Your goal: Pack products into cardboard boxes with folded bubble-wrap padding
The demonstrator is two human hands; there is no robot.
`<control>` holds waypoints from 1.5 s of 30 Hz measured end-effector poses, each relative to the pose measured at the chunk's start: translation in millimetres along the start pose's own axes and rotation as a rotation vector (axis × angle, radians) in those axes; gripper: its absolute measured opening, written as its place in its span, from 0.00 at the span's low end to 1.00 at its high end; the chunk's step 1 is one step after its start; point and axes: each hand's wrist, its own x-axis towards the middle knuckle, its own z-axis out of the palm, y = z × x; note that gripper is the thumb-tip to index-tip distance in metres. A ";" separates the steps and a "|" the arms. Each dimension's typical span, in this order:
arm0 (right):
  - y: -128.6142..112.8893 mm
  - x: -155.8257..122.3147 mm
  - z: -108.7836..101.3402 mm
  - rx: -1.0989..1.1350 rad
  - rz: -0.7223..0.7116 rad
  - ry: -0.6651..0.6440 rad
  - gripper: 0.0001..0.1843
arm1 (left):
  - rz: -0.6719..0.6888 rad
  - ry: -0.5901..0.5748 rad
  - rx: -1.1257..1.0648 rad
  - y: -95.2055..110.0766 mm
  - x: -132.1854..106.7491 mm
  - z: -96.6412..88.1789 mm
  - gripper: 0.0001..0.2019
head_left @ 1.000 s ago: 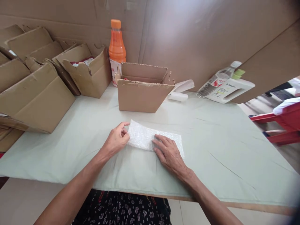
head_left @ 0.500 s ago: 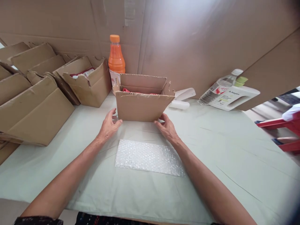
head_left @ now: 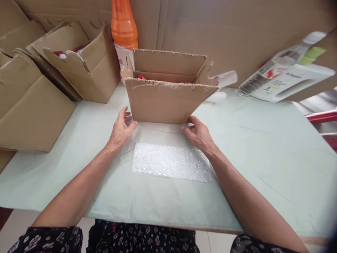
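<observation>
An open cardboard box (head_left: 168,102) with something red inside stands upright on the pale green tablecloth. My left hand (head_left: 121,127) is at its lower left corner, thumb and fingers apart and curved, with nothing held between them. At the lower right corner is my right hand (head_left: 198,130), its thumb apart from the fingers; the fingertips are partly hidden beside the box, so I cannot tell if they touch it. Between my forearms lies a flat piece of bubble wrap (head_left: 171,161), its right end close to my right wrist.
Several open cardboard boxes (head_left: 34,112) crowd the left side, one holding red and white items. An orange bottle (head_left: 125,26) stands behind the box. A white object (head_left: 216,97) lies behind its right side. At the back right lean a clear bottle (head_left: 273,70) and a white jug (head_left: 292,82).
My view has tilted down and come nearer, so the box looks larger. Both hands remain at its lower corners, and the bubble wrap lies as before.
</observation>
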 end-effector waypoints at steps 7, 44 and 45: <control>18.1 -97.9 -33.4 -0.282 -0.089 -0.074 0.22 | 0.185 -0.200 0.458 6.3 -88.7 -23.3 0.20; -108.8 -211.2 48.1 -0.088 -0.616 -0.097 0.13 | 0.432 -0.496 0.335 31.1 -222.2 -96.7 0.25; -108.0 -210.0 48.7 -0.059 -0.605 -0.081 0.12 | 0.435 -0.493 0.325 31.5 -219.7 -96.5 0.25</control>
